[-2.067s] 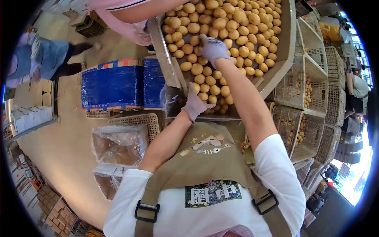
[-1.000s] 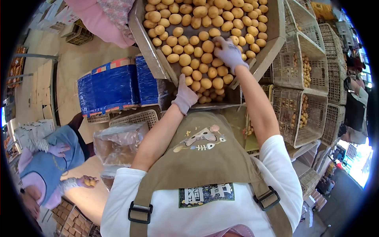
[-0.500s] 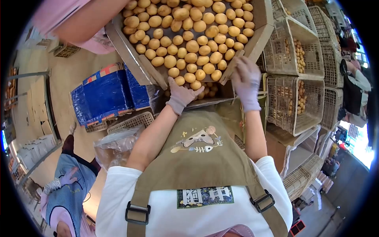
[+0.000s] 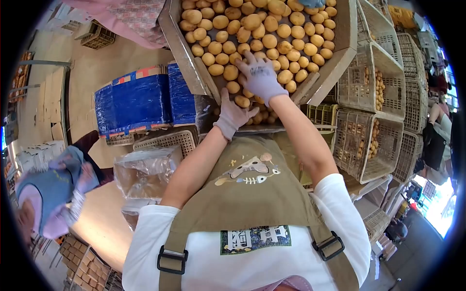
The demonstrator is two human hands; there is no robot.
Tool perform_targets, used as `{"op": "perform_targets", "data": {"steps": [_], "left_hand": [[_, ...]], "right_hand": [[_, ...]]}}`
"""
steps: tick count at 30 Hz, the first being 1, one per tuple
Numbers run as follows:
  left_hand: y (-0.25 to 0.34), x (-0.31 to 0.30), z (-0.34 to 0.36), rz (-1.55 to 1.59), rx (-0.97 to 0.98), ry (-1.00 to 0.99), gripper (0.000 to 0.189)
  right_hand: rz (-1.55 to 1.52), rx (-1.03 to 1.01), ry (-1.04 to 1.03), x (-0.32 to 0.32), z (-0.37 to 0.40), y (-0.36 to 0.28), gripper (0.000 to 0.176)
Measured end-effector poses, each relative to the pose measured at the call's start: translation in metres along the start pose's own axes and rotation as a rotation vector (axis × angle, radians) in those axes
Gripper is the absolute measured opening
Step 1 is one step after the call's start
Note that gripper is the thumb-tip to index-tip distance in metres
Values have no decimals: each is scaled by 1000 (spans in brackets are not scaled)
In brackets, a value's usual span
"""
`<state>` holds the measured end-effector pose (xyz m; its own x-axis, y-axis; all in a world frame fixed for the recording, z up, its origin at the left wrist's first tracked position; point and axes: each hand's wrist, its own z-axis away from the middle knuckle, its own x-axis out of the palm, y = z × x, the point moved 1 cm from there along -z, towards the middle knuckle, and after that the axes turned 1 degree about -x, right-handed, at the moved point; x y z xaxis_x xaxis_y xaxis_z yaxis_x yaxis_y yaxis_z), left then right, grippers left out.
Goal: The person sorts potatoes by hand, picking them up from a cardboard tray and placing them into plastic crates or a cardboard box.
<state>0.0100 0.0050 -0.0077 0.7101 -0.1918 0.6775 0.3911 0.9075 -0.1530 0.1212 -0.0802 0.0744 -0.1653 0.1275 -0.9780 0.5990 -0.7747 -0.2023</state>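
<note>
Small round yellow produce [image 4: 215,47], much like little potatoes, covers the bottom of a wooden-sided tray [image 4: 330,72] that narrows toward me. My right hand [image 4: 263,80], in a pale glove, lies over the produce near the tray's mouth with its fingers spread. Beside the mouth is my left hand [image 4: 233,117], also gloved, thumb and fingers apart, next to a single piece [image 4: 241,101] at the edge. More pieces [image 4: 262,117] lie lower down, in a container below the mouth. Neither hand shows a firm hold on anything.
Plastic crates [image 4: 371,140] with more produce are stacked on the right. Blue-wrapped boxes [image 4: 133,104] and a plastic-covered box [image 4: 145,169] stand to the left. Another person [image 4: 53,189] is at the lower left. A blue-gloved hand [image 4: 310,3] shows at the tray's far edge.
My right hand has moved left from the tray's right side wall onto the produce. My left hand stays by the mouth. The person at lower left has shifted farther left.
</note>
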Motion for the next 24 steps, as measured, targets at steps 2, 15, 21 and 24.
{"op": "perform_targets", "data": {"steps": [2,15,21,24], "left_hand": [[0,6,5,-18,8,-62,82],[-2,-2,-9,-272,8,104,58],[5,-2,-1,-62,-2,-178,96],[0,1,0,-57,39,-204,101]], "right_hand": [[95,-138,74,9,34,9,51],[-50,295,14,-14,62,55,45],[-283,397,276,-25,40,71,38],[-16,449,41,-8,17,83,49]]}}
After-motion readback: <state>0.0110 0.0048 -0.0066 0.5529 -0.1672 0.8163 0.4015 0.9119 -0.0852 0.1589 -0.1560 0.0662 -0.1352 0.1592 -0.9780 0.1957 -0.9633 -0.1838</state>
